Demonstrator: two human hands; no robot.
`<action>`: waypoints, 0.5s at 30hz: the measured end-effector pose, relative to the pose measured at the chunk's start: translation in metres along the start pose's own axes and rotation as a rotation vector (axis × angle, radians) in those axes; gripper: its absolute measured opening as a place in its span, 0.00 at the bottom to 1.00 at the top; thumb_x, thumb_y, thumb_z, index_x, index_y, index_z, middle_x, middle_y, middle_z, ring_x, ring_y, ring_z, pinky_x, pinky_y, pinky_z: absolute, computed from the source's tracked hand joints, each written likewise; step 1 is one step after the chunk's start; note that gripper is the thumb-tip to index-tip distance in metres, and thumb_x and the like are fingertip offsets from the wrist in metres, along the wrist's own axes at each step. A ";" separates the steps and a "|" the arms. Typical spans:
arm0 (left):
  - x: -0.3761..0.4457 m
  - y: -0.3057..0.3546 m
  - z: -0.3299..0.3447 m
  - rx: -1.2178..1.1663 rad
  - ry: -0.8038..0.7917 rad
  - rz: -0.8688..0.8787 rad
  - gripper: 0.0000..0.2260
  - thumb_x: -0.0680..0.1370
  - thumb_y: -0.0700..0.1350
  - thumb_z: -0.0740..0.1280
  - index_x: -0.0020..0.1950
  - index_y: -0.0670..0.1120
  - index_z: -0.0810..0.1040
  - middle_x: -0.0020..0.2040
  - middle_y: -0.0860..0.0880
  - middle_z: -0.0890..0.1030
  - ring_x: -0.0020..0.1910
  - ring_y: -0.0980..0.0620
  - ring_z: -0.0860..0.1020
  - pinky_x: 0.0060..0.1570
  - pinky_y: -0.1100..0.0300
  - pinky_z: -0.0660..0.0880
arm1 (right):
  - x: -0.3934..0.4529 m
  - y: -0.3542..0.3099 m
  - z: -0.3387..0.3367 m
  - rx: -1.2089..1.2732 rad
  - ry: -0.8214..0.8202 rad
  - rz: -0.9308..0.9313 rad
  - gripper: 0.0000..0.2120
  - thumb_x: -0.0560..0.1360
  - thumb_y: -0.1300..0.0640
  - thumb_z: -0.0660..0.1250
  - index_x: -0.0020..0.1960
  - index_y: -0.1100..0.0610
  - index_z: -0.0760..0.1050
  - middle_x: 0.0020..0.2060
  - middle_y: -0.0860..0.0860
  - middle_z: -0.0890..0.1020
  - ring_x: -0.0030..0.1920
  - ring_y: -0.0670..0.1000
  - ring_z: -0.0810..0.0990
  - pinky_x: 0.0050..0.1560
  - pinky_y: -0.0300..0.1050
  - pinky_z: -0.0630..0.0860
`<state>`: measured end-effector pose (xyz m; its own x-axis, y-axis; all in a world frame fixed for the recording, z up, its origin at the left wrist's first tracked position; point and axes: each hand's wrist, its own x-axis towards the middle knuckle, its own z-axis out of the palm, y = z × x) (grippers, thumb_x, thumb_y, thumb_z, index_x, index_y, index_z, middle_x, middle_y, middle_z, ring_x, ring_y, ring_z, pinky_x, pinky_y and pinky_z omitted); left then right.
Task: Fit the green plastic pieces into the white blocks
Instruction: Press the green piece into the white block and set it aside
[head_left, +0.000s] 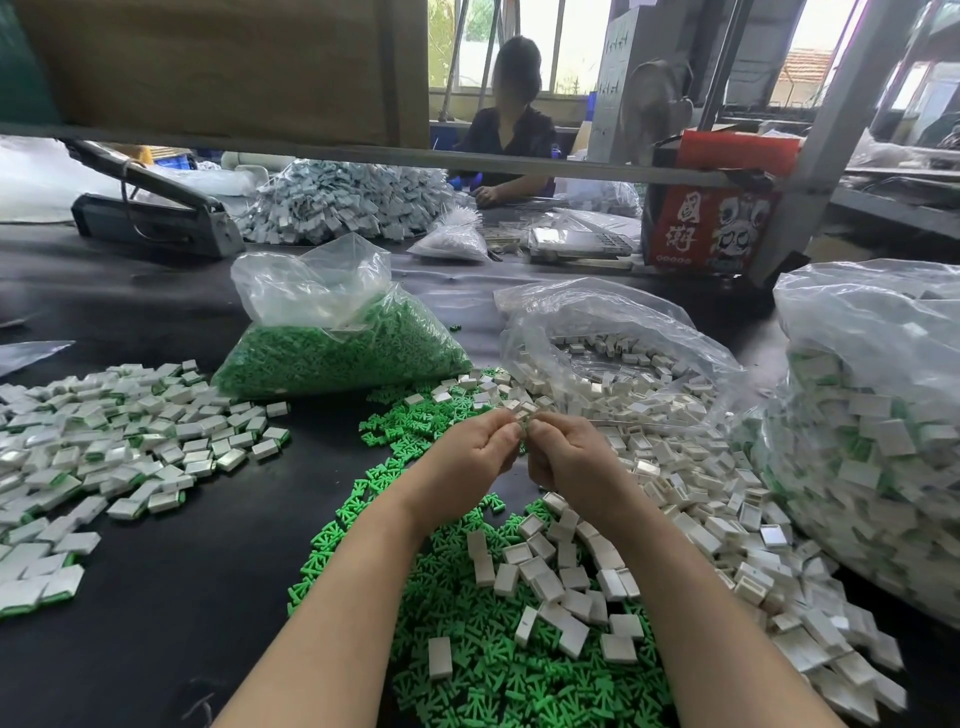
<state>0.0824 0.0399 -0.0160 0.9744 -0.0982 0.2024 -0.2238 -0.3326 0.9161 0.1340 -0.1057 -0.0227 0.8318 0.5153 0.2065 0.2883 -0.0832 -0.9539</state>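
We hold both hands raised together above the work surface, at the centre of the head view. The left hand (480, 449) and the right hand (563, 457) meet fingertip to fingertip, and between them we pinch one white block (524, 415). Fingers and thumbs of both hands are curled inward and pressed onto this block. Only its upper edge shows above the fingertips. We cannot tell whether a green piece is already seated in it, because the fingers cover that area.

The relation that governs the coming move is as follows. The block lies directly between the two sets of fingertips, and its visible edge runs roughly left to right, from one hand toward the other. Both hands are equally near, so either can apply the closing pressure. We judge that the fit depends on squeezing along that line.

Supply is close. Loose green pieces (467, 665) lie on the dark table (171, 597) directly below the forearms, nearer the left hand. Loose white blocks (701, 499) spill from an open clear bag (613, 332) under and beyond the right hand. Finished blocks (114, 431), white with green edges, lie well apart on the left side.
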 end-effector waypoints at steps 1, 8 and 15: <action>0.000 0.000 -0.001 -0.004 -0.007 0.000 0.10 0.83 0.44 0.57 0.44 0.48 0.73 0.32 0.55 0.69 0.30 0.59 0.66 0.31 0.66 0.65 | 0.000 0.000 0.000 0.003 -0.005 0.000 0.21 0.79 0.61 0.56 0.29 0.49 0.71 0.22 0.44 0.68 0.24 0.44 0.64 0.26 0.38 0.62; 0.000 -0.004 -0.002 0.001 -0.007 0.021 0.10 0.78 0.51 0.59 0.38 0.53 0.72 0.29 0.58 0.70 0.30 0.58 0.67 0.30 0.66 0.66 | 0.000 -0.002 -0.001 -0.012 -0.042 0.048 0.15 0.81 0.65 0.56 0.37 0.59 0.71 0.23 0.44 0.71 0.26 0.43 0.67 0.29 0.40 0.64; 0.005 -0.006 0.003 0.028 0.066 0.043 0.13 0.78 0.51 0.58 0.36 0.48 0.72 0.27 0.57 0.73 0.29 0.56 0.69 0.33 0.60 0.68 | -0.003 -0.004 0.000 -0.312 0.076 -0.057 0.14 0.81 0.58 0.57 0.38 0.52 0.72 0.25 0.43 0.73 0.28 0.43 0.69 0.34 0.45 0.66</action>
<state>0.0885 0.0384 -0.0218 0.9629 -0.0515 0.2650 -0.2656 -0.3554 0.8962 0.1306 -0.1066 -0.0195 0.8395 0.4629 0.2845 0.4573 -0.3191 -0.8301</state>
